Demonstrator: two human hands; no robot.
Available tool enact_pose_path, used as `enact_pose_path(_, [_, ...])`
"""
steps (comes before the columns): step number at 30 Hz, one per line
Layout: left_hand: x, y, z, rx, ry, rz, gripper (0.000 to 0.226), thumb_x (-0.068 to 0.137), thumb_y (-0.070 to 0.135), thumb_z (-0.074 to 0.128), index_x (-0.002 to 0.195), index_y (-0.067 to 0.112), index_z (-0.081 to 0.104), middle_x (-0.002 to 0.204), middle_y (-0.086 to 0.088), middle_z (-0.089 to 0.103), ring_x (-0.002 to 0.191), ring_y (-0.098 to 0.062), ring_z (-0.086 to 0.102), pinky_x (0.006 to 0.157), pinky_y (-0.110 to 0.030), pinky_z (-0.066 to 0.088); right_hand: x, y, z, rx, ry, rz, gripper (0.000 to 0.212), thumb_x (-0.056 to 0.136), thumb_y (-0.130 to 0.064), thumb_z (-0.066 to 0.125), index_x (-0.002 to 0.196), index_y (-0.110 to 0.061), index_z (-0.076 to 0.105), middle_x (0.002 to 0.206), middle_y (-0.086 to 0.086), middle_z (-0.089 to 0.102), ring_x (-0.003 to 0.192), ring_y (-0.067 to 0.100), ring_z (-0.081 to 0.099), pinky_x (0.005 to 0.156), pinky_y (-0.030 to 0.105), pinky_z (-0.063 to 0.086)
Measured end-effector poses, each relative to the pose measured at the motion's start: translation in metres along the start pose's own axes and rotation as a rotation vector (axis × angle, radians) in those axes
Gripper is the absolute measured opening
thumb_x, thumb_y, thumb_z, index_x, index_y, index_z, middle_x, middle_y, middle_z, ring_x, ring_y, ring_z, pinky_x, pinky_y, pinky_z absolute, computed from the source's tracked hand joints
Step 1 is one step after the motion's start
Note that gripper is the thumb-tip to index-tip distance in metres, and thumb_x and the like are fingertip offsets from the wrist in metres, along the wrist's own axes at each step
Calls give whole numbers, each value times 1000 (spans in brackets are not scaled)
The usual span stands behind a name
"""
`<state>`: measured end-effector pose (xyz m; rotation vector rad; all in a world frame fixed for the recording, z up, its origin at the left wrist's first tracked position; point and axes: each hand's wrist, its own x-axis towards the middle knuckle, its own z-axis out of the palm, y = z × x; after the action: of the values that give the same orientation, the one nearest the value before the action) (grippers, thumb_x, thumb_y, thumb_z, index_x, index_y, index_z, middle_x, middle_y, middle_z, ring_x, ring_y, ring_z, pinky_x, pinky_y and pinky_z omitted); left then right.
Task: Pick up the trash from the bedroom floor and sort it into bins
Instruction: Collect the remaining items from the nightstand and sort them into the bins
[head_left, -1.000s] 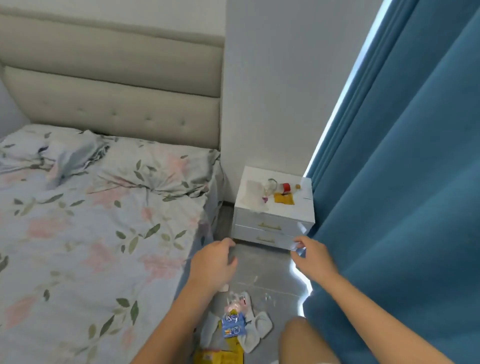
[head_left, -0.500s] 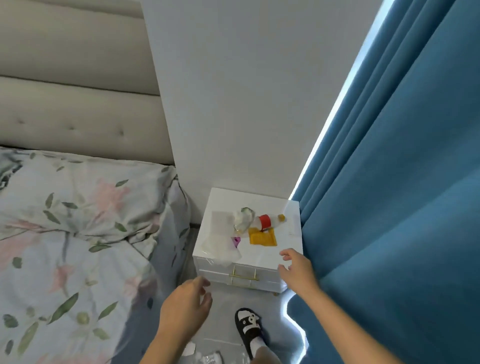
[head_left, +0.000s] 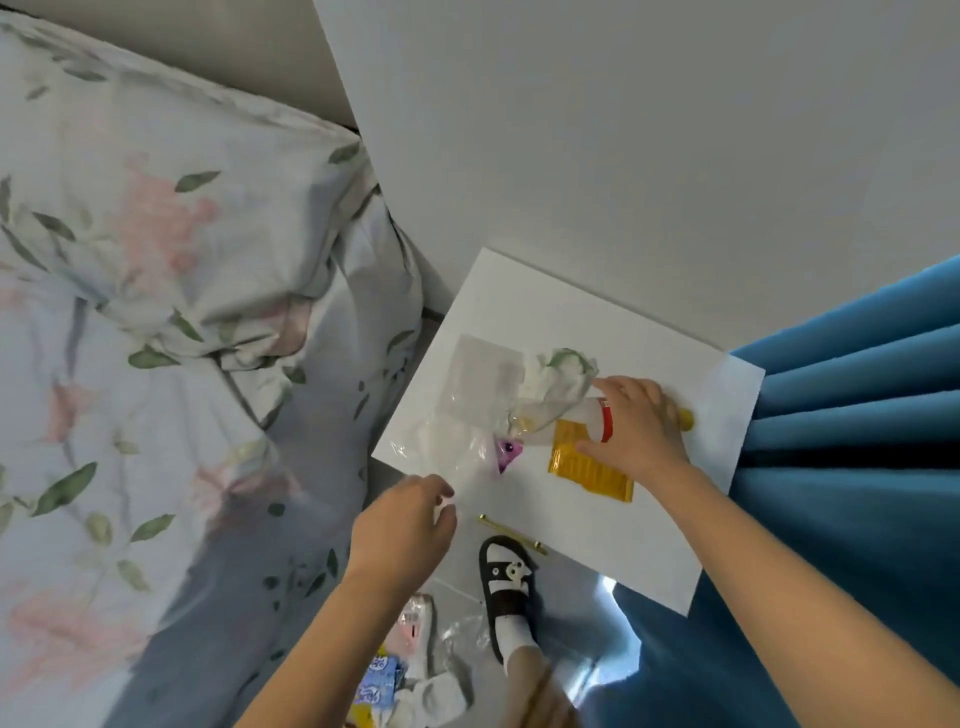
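Head view: my two hands at the white nightstand (head_left: 649, 332).
Right hand (head_left: 641, 423) grip closed around plastic bottle (head_left: 587, 415) atop nightstand; left hand (head_left: 402, 525) open, pinching nothing, beside clear plastic bag (head_left: 457, 447).

Small bottle (head_left: 592, 415), red label, yellow cap, lying sideways on white nightstand top (head_left: 571, 322); yellow sachet (head_left: 587, 465) lying flat just below it; crumpled white tissue (head_left: 563, 371) touching bottle's end; clear plastic bags (head_left: 478, 400) spreading leftward over pink scrap (head_left: 506, 451); more wrappers (head_left: 382, 675) lying on floor
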<state>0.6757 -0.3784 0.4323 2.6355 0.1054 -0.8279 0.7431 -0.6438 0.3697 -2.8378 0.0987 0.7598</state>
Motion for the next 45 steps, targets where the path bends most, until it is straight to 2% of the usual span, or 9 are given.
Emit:
enact_pose_path(6, [61,-5,11,-64,73,-56,36,89,37,58,123,25,57,126,3,56,110,-17,58,84,-36,52,26,14,18,-59,11,-170,72,70,-57,67,132,-32,43,127,-3,55,116,22,49,98,37,36])
enact_pose_path(14, [103,-7,44,-274,16,-728,127,48,70,78,144,16,14,145,-11,20,132,-34,25,101,-53,38,-8,33,-9,289,156,43,75,63,-48,79,128,-29,45,122,1,56,115,24,48,89,41,47])
enact_pose_path(18, [105,-11,59,-275,77,-686,122,50,58,85,142,13,17,145,-15,24,128,-38,35,97,-50,43,-18,42,-6,292,127,44,74,64,-49,78,128,-30,46,122,-1,55,113,22,47,89,40,46])
enact_pose_path(24, [92,-21,71,-660,188,-760,118,57,27,91,146,8,15,144,-21,31,119,-43,50,99,-48,46,-23,41,0,268,73,15,73,66,-49,77,130,-32,45,125,-4,55,116,20,47,92,40,46])
enact_pose_path(28, [64,-36,71,-851,227,-843,56,62,23,88,104,1,58,110,-17,66,93,-35,64,81,-39,54,-24,34,0,259,68,-2,75,66,-51,76,131,-31,44,125,-3,55,115,20,47,90,39,48])
enact_pose_path(30, [42,-42,62,-1014,163,-824,28,68,19,85,80,7,63,89,-16,71,74,-30,67,69,-39,57,-24,31,-1,247,66,-11,75,66,-52,75,131,-31,43,125,-4,55,114,20,48,89,38,48])
enact_pose_path(33, [9,-54,40,-1099,0,-746,21,73,16,80,82,0,69,77,-18,74,59,-26,68,48,-28,53,-25,27,-6,251,69,-15,75,67,-52,74,132,-32,43,126,-4,55,115,19,48,89,38,48])
enact_pose_path(40, [-10,-73,-30,-1003,-237,-484,57,47,47,87,84,3,78,85,-13,77,76,-26,73,67,-32,56,-31,24,-13,272,67,-27,73,67,-53,74,131,-35,42,126,-8,53,115,17,47,87,36,48])
enact_pose_path(45, [58,-29,-25,-1136,-137,-498,24,77,29,74,84,7,70,91,-13,75,74,-24,71,79,-38,57,-40,16,-9,270,58,-36,74,66,-51,75,131,-34,43,125,-8,54,113,16,47,88,35,47])
